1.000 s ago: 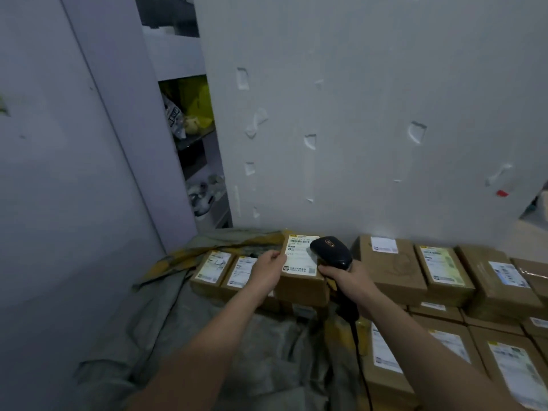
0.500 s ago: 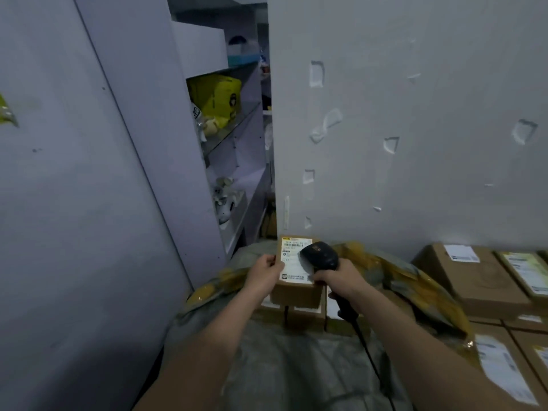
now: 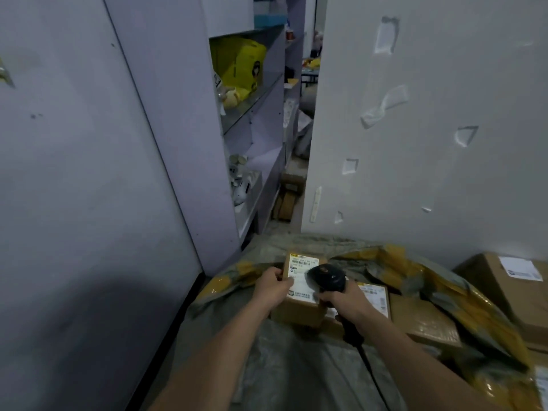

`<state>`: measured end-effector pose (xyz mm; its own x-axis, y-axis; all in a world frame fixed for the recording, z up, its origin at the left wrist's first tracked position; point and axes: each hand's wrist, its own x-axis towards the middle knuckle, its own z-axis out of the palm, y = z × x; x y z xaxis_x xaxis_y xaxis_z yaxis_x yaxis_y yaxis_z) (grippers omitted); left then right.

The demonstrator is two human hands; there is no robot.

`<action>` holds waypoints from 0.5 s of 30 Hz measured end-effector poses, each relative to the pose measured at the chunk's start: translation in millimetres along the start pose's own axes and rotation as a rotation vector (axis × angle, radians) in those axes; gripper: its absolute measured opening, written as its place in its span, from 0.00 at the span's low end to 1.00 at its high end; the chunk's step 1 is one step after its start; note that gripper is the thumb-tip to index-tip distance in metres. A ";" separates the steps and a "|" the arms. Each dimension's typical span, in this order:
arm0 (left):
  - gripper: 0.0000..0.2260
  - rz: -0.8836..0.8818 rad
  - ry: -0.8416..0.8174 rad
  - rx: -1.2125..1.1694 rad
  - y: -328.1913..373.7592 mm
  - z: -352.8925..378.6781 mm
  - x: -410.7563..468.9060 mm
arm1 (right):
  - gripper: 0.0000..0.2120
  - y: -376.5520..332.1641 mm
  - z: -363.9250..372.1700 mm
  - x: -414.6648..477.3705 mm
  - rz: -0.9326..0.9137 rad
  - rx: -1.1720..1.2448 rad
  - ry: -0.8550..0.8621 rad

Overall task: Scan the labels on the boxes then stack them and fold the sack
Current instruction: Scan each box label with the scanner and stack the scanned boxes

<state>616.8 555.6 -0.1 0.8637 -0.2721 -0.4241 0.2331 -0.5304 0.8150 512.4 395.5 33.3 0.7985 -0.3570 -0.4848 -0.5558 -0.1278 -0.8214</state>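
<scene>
Box (image 3: 298,308), label (image 3: 302,262) up, is over the sack (image 3: 296,381) at 6 o'clock in view; your left grip (image 3: 274,287) grasps its 9 o'clock edge, your right grip (image 3: 344,302) grasps the scanner (image 3: 326,277) above that label.

Label (image 3: 302,264) txt blurred – unreadable, scanner (image 3: 326,277) hides part, far box (image 3: 489,280) cut by edge

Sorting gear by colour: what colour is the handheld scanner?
The scanner is black, clearest in the head view.
</scene>
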 end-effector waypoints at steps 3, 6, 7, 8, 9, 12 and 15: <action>0.22 0.001 0.007 0.075 -12.2 2.4 6.6 | 0.13 8.4 4.7 9.9 -0.014 0.000 0.008; 0.19 -0.006 0.033 0.070 -21.8 5.7 14.4 | 0.16 14.0 7.9 17.5 -0.018 -0.024 -0.024; 0.17 0.002 0.050 0.071 -22.2 6.3 16.1 | 0.16 15.6 8.9 20.4 -0.023 -0.034 -0.041; 0.16 0.021 0.068 0.084 -22.1 7.4 18.6 | 0.17 17.1 9.7 22.8 -0.029 -0.034 -0.050; 0.14 0.047 0.085 0.095 -21.6 8.8 20.8 | 0.16 18.8 10.4 24.2 -0.044 -0.043 -0.051; 0.13 0.102 0.121 0.122 -18.9 13.0 26.2 | 0.14 24.8 9.5 23.9 -0.098 -0.082 -0.050; 0.12 0.108 0.156 0.144 -19.2 16.1 31.5 | 0.11 31.5 1.7 18.5 -0.087 -0.041 -0.057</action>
<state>632.4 544.3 -35.5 0.9414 -0.2122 -0.2622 0.0789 -0.6171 0.7829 510.0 386.4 -2.1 0.8555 -0.2894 -0.4293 -0.4917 -0.1943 -0.8488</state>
